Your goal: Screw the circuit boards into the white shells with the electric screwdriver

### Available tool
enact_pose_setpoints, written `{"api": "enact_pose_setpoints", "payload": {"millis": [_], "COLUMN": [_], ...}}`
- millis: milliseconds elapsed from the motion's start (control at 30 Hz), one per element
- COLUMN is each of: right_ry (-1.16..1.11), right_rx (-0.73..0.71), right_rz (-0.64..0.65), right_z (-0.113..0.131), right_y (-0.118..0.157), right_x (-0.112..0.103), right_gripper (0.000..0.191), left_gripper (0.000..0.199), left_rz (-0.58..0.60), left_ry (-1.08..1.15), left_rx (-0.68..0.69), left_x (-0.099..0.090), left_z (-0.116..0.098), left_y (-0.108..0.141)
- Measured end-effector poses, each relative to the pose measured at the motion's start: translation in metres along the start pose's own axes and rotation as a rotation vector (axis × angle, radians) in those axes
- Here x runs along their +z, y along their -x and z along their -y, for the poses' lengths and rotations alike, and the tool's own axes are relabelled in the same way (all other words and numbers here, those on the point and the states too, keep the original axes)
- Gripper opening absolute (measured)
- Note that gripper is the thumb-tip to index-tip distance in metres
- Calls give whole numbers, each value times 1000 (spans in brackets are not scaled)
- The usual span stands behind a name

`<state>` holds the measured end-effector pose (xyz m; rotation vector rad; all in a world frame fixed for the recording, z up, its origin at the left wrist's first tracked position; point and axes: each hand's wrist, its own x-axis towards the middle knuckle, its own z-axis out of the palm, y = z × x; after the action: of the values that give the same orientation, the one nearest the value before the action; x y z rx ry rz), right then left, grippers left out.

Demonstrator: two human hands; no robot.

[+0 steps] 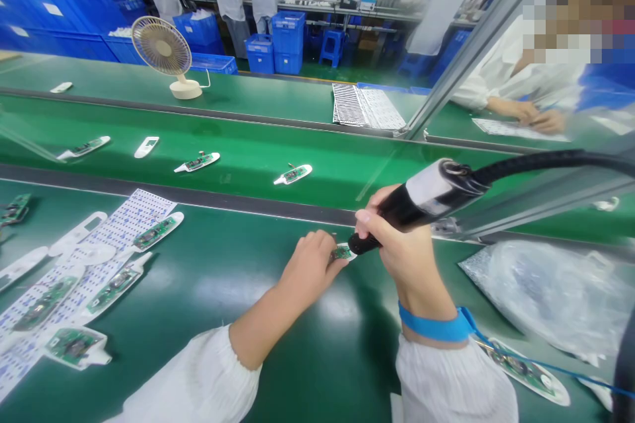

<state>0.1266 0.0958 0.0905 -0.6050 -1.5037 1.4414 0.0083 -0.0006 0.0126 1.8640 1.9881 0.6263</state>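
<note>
Fingers of our left hand [311, 266] clench around a small green circuit board [341, 253] set in a white casing, and it sits low on the dark green work belt [347, 317]. Our right hand [397, 244] grasps a corded electric screwdriver [417, 205], its fingers wrapped firmly round the black body, with the tip at the circuit board. A blue wrist strap [431, 324] circles that wrist.

Left of the circuit board, more boards in white casings [116, 291] lie on a printed blue-and-white sheet [94, 271]. Right of it we have a clear plastic bag [546, 294], with another cased board [523, 370] just below it. Beyond the circuit board, a second green belt [238, 185] carries four more white pieces, most with boards in them [198, 162]. Farther beyond it stand a cream desk fan [163, 47] and blue plastic crates [198, 30]. Up and right of the circuit board, a co-worker's hands [533, 115] rest on a printed sheet [516, 129].
</note>
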Motion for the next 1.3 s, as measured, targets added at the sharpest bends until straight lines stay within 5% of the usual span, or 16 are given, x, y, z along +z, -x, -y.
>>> {"api": "enact_pose_setpoints", "payload": {"millis": [767, 867, 933, 1000, 1100, 1300], "right_ry": [-111, -236, -254, -220, -188, -223], "right_rx": [33, -81, -203, -295, -340, -283], "right_rz": [7, -129, -333, -547, -759, -775], "right_z": [0, 4, 8, 10, 7, -1], "right_y": [-4, -9, -13, -15, -19, -20], "right_x": [-6, -23, -38, -52, -63, -64], "right_gripper": [18, 23, 19, 15, 14, 15], "left_gripper": [15, 13, 12, 12, 17, 23], "left_rz": [-30, -60, -92, -124, -168, -130], "left_ry": [5, 28, 54, 70, 48, -77], "left_rx": [27, 46, 68, 110, 179, 77], "left_x": [-1, 3, 4, 2, -5, -6], "left_z": [2, 6, 9, 12, 15, 10], "left_y": [1, 6, 2, -16, -80, -243]}}
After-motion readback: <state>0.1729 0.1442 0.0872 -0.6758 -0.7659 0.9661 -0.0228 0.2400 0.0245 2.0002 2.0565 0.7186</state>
